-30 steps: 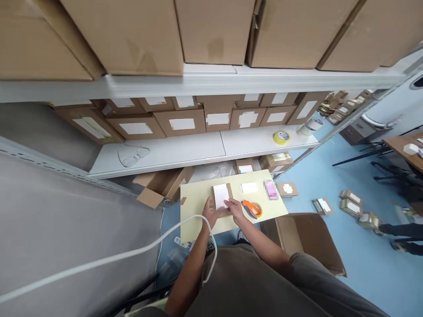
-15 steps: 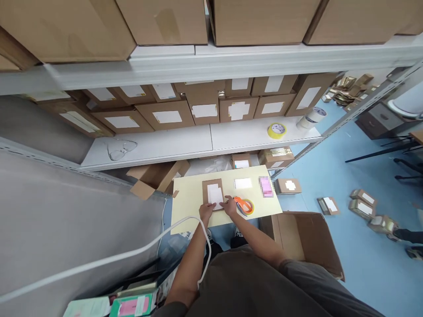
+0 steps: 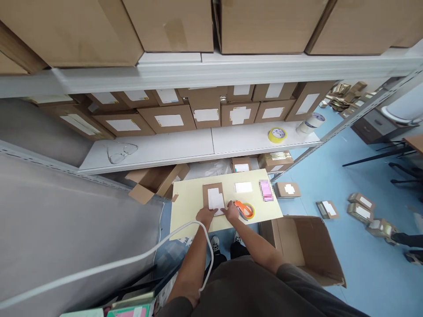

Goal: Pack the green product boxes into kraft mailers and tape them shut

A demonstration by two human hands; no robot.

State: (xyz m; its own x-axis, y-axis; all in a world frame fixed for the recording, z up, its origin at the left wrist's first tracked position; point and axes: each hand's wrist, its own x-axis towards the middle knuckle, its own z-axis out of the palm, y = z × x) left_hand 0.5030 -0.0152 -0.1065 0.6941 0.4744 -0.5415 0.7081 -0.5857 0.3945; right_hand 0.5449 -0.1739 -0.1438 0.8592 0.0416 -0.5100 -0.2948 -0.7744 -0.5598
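Note:
A small flat brown parcel (image 3: 211, 192) with a white label (image 3: 216, 199) lies on a pale yellow table (image 3: 190, 202). My left hand (image 3: 205, 216) rests at the parcel's near left corner, fingers on the label's lower edge. My right hand (image 3: 231, 212) presses the near right corner, fingers flat against it. Just right of my right hand sits an orange tape dispenser (image 3: 243, 208) with a yellow roll. A loose white label (image 3: 243, 187) and a pink item (image 3: 265, 190) lie farther right on the table.
A white shelf (image 3: 185, 147) behind the table carries rows of labelled brown boxes (image 3: 206, 115), glasses (image 3: 120, 152) and tape rolls (image 3: 276, 134). An open carton (image 3: 306, 244) stands at my right. Small parcels (image 3: 361, 202) lie scattered on the blue floor. A white cable (image 3: 109, 266) crosses my left arm.
The white label, held above the parcel a second ago, now lies flat on it. Both hands have slid down to the parcel's near edge.

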